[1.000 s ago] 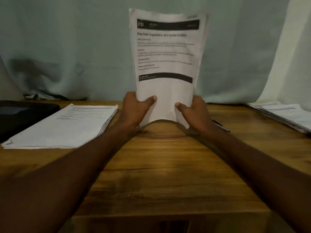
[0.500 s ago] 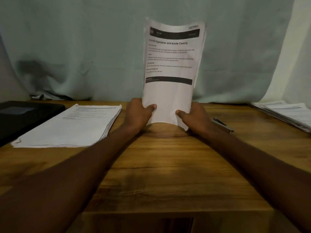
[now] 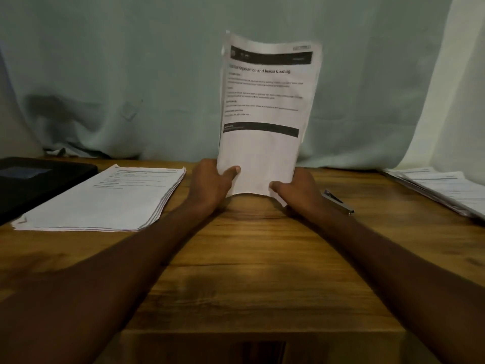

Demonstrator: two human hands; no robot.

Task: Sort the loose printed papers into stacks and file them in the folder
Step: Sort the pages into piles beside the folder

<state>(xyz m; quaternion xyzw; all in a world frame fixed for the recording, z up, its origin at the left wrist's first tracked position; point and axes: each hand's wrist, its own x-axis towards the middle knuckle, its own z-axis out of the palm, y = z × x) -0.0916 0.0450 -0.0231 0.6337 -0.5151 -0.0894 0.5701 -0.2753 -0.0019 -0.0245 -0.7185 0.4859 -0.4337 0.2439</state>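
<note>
From my head camera, little has changed since half a second ago: the sheaf of printed papers (image 3: 265,127) stands upright in much the same place, its bottom edge still bowed just above the wooden table (image 3: 249,258), and my grip has not shifted. A second ago the sheets sat a little further left and their top looked broader.

My left hand (image 3: 210,183) grips the lower left edge of the sheaf, thumb pressed across the front of the top page, fingers hidden behind. My right hand (image 3: 299,190) grips the lower right edge the same way, thumb on the front, fingers curled behind. Both hands are clamped on the paper.

A flat stack of sorted pages (image 3: 105,198) lies on the table to my left, just beside my left hand. Further left sits a black folder (image 3: 39,179). A pen (image 3: 338,202) lies just behind my right wrist, and another pile of papers (image 3: 446,187) rests at the far right edge.
</note>
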